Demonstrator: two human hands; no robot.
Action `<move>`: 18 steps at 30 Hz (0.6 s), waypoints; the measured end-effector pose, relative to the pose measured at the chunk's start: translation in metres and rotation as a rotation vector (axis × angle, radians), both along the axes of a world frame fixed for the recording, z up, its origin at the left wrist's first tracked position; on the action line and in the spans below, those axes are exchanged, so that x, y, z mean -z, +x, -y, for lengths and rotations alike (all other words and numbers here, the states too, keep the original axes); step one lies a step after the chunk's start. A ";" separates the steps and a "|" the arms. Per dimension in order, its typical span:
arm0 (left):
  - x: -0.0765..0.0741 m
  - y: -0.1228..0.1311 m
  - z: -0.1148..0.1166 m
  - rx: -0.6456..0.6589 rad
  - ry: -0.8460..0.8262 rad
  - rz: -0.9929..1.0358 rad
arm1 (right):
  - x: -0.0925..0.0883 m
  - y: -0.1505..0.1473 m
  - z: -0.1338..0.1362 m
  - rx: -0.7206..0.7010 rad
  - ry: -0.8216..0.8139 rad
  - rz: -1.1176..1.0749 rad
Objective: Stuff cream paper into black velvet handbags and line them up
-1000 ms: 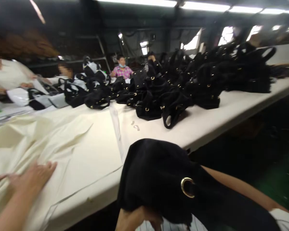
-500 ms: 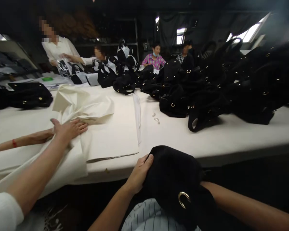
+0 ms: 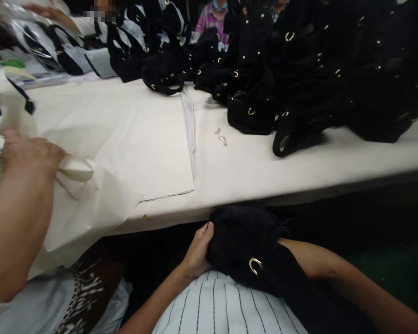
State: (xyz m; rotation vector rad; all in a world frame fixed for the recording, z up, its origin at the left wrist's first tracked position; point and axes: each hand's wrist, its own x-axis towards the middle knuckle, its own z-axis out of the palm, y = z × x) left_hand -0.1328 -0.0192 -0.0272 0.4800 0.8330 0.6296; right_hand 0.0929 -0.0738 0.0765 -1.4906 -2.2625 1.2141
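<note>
My left hand (image 3: pixel 197 250) grips the side of a black plush handbag (image 3: pixel 245 243) held against my striped shirt (image 3: pixel 223 306), just below the table edge. A gold ring (image 3: pixel 254 266) shows on the bag. My right forearm (image 3: pixel 316 257) reaches in from the right and ends at the bag, with the hand hidden behind or inside it. A co-worker's hand (image 3: pixel 31 153) rests on a cream cloth sheet (image 3: pixel 118 139) at the left, apart from my hands.
A long white table (image 3: pixel 264 171) runs ahead, with many black handbags (image 3: pixel 310 79) heaped along its far side. Small clear pieces (image 3: pixel 222 137) lie near them. Plastic-wrapped bags (image 3: pixel 38 41) lie at the far left. A person in a checked pink shirt (image 3: pixel 211 18) sits beyond.
The view has tilted down, and the bag sits lower against my shirt. The co-worker's hand has moved left, gathering the cream cloth and uncovering more of the flat sheet.
</note>
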 end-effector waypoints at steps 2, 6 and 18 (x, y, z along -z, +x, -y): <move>0.003 -0.001 0.001 -0.019 -0.003 -0.011 | -0.019 0.002 0.007 0.008 -0.051 -0.085; 0.007 -0.003 0.002 -0.076 -0.114 -0.036 | -0.039 0.009 0.028 0.256 0.120 -0.019; -0.051 0.008 -0.012 -0.136 -0.129 -0.040 | -0.022 0.020 0.050 0.559 0.254 0.270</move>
